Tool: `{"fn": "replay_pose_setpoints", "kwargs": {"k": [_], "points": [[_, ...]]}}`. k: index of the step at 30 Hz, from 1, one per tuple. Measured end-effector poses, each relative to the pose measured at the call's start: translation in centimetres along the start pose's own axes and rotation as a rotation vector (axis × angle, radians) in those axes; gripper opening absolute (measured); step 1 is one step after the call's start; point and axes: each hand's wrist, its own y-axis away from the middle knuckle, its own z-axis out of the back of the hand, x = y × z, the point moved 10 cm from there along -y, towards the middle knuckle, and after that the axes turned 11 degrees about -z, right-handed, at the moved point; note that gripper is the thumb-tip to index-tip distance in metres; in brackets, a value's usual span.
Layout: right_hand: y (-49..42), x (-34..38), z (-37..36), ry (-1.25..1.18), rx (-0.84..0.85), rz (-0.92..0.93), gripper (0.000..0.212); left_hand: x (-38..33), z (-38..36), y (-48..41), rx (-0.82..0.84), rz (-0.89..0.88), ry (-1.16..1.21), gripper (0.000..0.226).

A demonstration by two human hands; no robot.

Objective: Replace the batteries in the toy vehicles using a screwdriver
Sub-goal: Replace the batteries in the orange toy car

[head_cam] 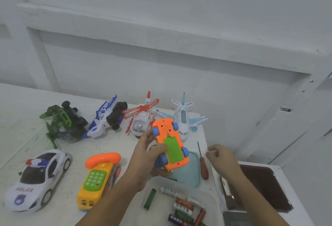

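While the left hand [143, 159] grips the upturned orange car [170, 144], right hand [221, 157] fingers [212, 149] curled, hold unclear, screwdriver [203, 162] between

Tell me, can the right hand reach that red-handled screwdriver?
Probably yes: the screwdriver lies uncovered on the table beside the right hand, nothing between them; the left hand holds the orange car aside.

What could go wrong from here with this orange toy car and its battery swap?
1. Only the left hand holds the orange car, upside down in the air. Pushing the screwdriver at its green cover could twist it out of that grip.
2. The screwdriver lies near the table edge, beside the right hand. A careless reach might roll it off.
3. The batteries lie mixed in the tub, so old and new may get confused.
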Motion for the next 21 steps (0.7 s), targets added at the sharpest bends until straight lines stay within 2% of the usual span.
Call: {"fn": "replay_pose_setpoints", "kwargs": {"k": [3, 6, 9, 13, 17, 21], "points": [[1.5, 3.1, 1.5, -0.122, -0.028, 0.049, 0.019, -0.6, 0.0, -0.1, 0.020, -0.027, -0.019, 0.050], [4.5, 7.3, 0.9, -0.445, 0.176, 0.078, 0.015, -1.5, 0.1, -0.3, 0.035, -0.064, -0.087, 0.054], [7.3, 10.6, -0.7, -0.494, 0.333, 0.140, 0.023, -3.1, 0.2, -0.4, 0.053, -0.117, -0.146, 0.057], [8.7, 12.3, -1.2, -0.511, 0.299, 0.173, 0.033, -4.5, 0.9, -0.5, 0.089, -0.153, -0.178, 0.061], [10.2, 13.9, -1.1, -0.566, 0.298, 0.265, 0.021, -6.1, 2.2, 0.0, 0.116, -0.205, -0.252, 0.067], [10.8, 15.0, -1.6, -0.636, 0.316, 0.304, 0.026, -7.9, 3.5, 0.5, 0.088, -0.255, -0.284, 0.072]]}}
